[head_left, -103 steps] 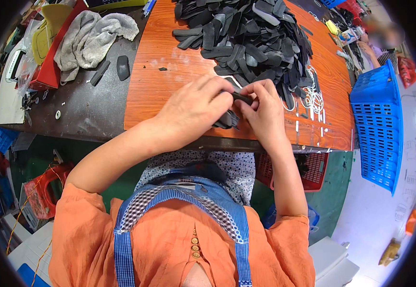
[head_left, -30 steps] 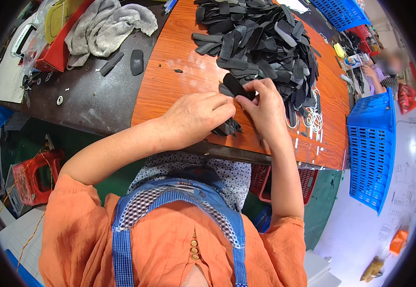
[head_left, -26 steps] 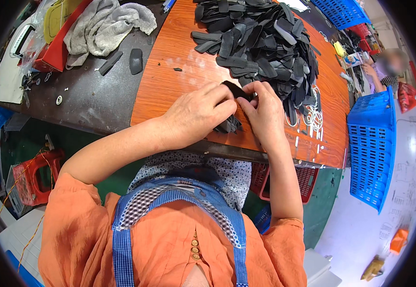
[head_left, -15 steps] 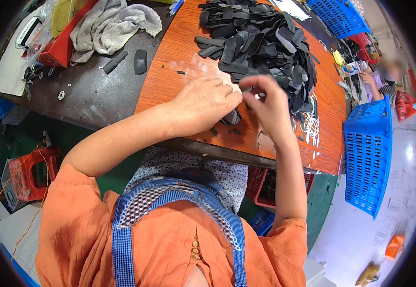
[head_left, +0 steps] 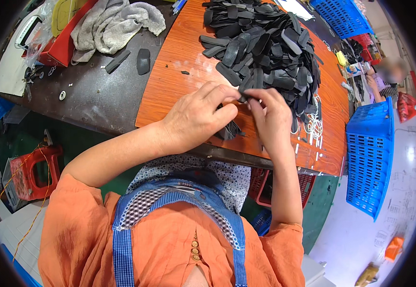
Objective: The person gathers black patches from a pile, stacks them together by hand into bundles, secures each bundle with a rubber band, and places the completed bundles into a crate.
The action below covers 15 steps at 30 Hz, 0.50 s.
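Between both hands, over the wood-grain board (head_left: 169,93), is a small black strip (head_left: 243,98). My left hand (head_left: 203,111) pinches its left end with thumb and forefinger. The fingertips of my right hand (head_left: 271,117) close on the other end. Most of the strip is covered by fingers. A large heap of flat black rounded pieces (head_left: 270,52) lies just beyond the hands. Under my left hand a small group of black pieces (head_left: 229,131) shows partly. White elastic loops (head_left: 314,122) lie on the board right of my right hand.
At the left, a grey cloth (head_left: 114,28), a red bin (head_left: 60,50) and two loose black pieces (head_left: 143,61) sit on the dark table. Blue crates (head_left: 369,158) stand at the right, with a person (head_left: 388,79) beyond. A red stool (head_left: 35,174) is at lower left.
My hands have come together at the fingertips, and a black strip now shows between them. The right hand's raised, curled fingers have lowered. The left hand has turned, opening its thumb side to view.
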Tool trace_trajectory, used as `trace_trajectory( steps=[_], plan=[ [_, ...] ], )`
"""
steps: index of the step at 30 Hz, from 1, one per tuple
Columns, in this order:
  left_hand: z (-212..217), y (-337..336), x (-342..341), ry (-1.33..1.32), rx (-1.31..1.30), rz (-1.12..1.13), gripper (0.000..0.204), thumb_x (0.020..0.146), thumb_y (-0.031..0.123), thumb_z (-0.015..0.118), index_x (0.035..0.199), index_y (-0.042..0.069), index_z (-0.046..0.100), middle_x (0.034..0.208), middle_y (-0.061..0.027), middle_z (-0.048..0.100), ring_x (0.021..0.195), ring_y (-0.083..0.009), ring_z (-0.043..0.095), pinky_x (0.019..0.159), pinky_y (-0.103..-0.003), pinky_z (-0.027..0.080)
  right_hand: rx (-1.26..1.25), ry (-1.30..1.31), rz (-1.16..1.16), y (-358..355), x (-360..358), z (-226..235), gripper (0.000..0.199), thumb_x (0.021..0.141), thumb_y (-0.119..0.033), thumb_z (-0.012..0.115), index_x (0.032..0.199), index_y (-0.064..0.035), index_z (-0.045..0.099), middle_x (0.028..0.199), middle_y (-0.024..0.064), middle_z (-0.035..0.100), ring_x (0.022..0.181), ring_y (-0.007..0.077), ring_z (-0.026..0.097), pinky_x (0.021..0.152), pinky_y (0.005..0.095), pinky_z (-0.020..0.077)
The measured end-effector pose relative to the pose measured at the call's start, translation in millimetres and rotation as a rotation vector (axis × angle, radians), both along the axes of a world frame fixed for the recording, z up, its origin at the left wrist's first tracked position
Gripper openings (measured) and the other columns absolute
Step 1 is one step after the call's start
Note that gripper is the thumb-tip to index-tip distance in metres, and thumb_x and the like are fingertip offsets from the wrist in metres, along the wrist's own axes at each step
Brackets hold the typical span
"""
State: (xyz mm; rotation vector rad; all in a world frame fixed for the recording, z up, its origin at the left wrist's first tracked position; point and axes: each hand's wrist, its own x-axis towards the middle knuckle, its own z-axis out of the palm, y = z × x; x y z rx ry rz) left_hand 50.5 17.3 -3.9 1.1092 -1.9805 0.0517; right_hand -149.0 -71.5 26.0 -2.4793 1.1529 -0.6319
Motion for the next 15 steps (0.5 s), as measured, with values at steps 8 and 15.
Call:
trace_trajectory(
  steps=[8, 15],
  plan=[
    [1, -4, 8, -0.161, 0.254, 0.065, 0.029, 0.078, 0.006, 0.070, 0.106, 0.004, 0.062, 0.100, -0.0109, 0.067, 0.096, -0.0327, 0.068, 0.076, -0.041, 0.055, -0.107, 0.027, 0.017, -19, 6, -4, 0.033, 0.086, -0.006, 0.076, 0.118, -0.0101, 0.073, 0.109, 0.0113, 0.069, 0.103, 0.0308, 0.068, 0.087, 0.0420, 0.0566],
    [-2, -79, 30, -0.115, 0.359, 0.006, 0.037, 0.074, -0.002, 0.074, 0.110, 0.005, 0.068, 0.102, -0.0147, 0.070, 0.101, -0.0384, 0.068, 0.086, -0.049, 0.053, -0.090, 0.177, 0.013, -26, 4, -1, 0.024, 0.083, -0.010, 0.079, 0.106, -0.0116, 0.072, 0.115, 0.0055, 0.062, 0.113, 0.0284, 0.064, 0.089, 0.0422, 0.0559]
  ],
)
